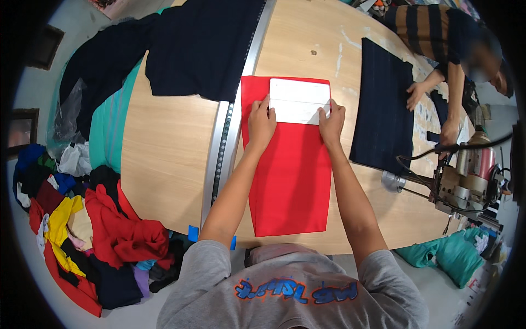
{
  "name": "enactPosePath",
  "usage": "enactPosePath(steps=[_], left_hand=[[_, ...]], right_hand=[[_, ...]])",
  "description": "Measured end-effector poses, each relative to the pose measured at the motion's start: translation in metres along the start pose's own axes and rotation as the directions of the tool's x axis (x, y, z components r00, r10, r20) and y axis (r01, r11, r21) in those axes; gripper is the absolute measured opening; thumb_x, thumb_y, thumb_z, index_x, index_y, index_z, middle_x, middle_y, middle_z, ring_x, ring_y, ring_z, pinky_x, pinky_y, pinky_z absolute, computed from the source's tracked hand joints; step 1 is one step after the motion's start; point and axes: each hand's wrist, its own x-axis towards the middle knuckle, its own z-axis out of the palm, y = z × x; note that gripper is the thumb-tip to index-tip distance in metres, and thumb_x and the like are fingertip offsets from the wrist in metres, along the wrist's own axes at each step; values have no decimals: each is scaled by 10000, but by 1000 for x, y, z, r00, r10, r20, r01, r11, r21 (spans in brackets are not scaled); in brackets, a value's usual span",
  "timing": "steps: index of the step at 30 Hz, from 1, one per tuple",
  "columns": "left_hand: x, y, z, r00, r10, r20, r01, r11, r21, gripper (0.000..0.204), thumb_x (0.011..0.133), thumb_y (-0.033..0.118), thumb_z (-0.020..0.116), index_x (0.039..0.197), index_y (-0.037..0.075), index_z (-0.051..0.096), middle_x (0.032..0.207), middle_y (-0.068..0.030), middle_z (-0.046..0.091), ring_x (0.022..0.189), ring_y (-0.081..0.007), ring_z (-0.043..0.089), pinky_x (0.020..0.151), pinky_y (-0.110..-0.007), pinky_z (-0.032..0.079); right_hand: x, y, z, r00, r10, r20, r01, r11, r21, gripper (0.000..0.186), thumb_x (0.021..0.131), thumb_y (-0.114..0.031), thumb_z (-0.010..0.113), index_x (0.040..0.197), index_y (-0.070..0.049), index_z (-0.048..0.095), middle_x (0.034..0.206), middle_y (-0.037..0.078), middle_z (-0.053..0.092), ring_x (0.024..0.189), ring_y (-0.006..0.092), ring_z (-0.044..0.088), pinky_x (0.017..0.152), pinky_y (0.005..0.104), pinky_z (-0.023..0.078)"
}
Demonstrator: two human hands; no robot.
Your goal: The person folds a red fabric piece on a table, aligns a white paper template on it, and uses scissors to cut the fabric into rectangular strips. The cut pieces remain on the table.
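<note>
A long piece of red cloth lies flat on the wooden table in front of me. Across its far end rests a white rectangular board with a line running across its middle. My left hand grips the board's left edge, thumb on top near the lower corner. At the opposite edge, my right hand has its thumb on the lower right corner and its fingers curled along the side. Parts of the fingers are hidden at both edges.
A slotted metal rail crosses the table left of the red cloth. Dark cloth hangs over the far left. Right are folded navy cloth, another person's hand and a cutting machine. Mixed cloth heaps lower left.
</note>
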Motion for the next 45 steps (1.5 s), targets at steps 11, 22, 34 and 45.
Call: enactPosePath(steps=[11,22,34,45], left_hand=[[7,19,-9,999,36,3,-36,983,179,456,1067,117,675,1514,32,647,1234,-163,641,1063,-335,721,906,-458,618],[-159,39,-60,874,80,480,0,986,-165,286,1066,123,700,1349,94,735,1176,-116,727,1036,-256,712,952,-397,577],[-325,-7,-47,950,271,154,-309,882,354,408,1052,170,703,1450,85,675,1486,-152,600,1379,-389,544,1203,-560,421],[-422,-43,-65,976,142,167,-193,918,346,428,1037,217,733,1448,116,667,1467,-157,572,1341,-387,554,1150,-529,443]], right_hand=[[4,-6,-1,998,64,-13,-62,993,104,497,1026,-144,755,1488,-3,637,1300,230,599,1215,397,597,1090,481,499],[-206,123,-185,839,459,293,-525,537,660,398,1102,-110,636,1480,7,597,1359,140,708,1270,210,643,1101,354,482],[-356,269,-272,749,650,126,-554,511,657,403,1091,-109,601,1469,30,590,1313,149,716,1206,215,645,1088,353,471],[-325,131,-205,876,344,337,-479,548,686,403,1088,-160,675,1449,14,628,1213,138,762,1133,185,677,1013,334,516]])
